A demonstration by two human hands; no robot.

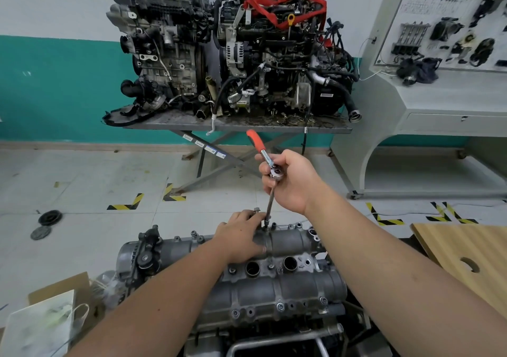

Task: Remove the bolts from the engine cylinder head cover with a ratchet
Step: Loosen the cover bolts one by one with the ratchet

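Cylinder head cover (pixel 274 285): grey casting, low centre of view, far edge toward tiled floor (pixel 82 181), open floor beyond. Worktop (pixel 238 125) with two engines well apart, by wall. Wooden board (pixel 463 258) just right of cover. Right hand (pixel 290 184) wrapped around ratchet (pixel 267 162) head, orange handle pointing up-left; extension (pixel 271 203) drops to bolt at far edge. Left hand (pixel 241 233) flat on cover, fingers pinching loose bolt (pixel 256 210) near extension tip.
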